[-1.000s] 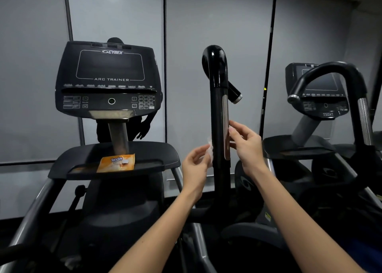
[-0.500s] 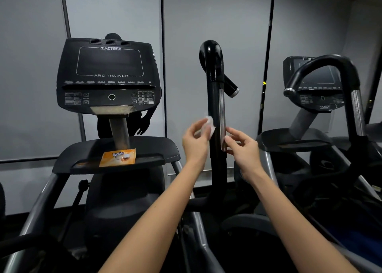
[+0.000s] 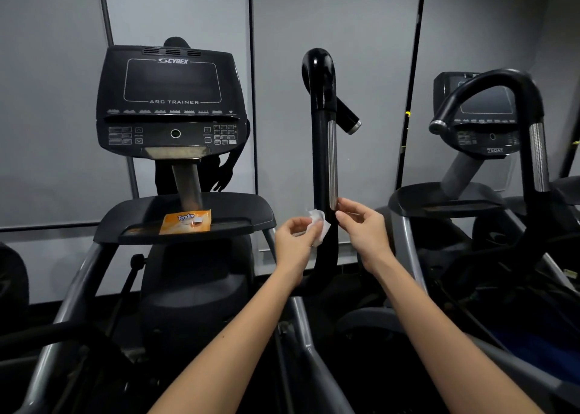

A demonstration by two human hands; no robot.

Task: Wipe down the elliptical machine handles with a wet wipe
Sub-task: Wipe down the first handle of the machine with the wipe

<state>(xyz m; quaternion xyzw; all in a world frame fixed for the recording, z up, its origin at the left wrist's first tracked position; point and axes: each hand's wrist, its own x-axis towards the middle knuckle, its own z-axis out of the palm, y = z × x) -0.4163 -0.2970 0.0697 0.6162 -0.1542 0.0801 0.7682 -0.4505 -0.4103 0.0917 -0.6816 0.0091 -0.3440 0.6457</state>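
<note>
Left hand [image 3: 295,241] fingers pinch the white wipe [image 3: 318,225] against the black handle [image 3: 323,162]; right hand [image 3: 361,225] fingers, loosely curled, touch the handle's other side, seemingly empty.

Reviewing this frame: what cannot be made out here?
Head view only:
- Back of the handle: faces away.
- Far part of the wet wipe: behind the handle.
- Left hand palm: turned away.
- Right hand contact with the wipe: unclear.
- Orange packet small print: too small.

Console [image 3: 171,100] keypad labels illegible
</note>
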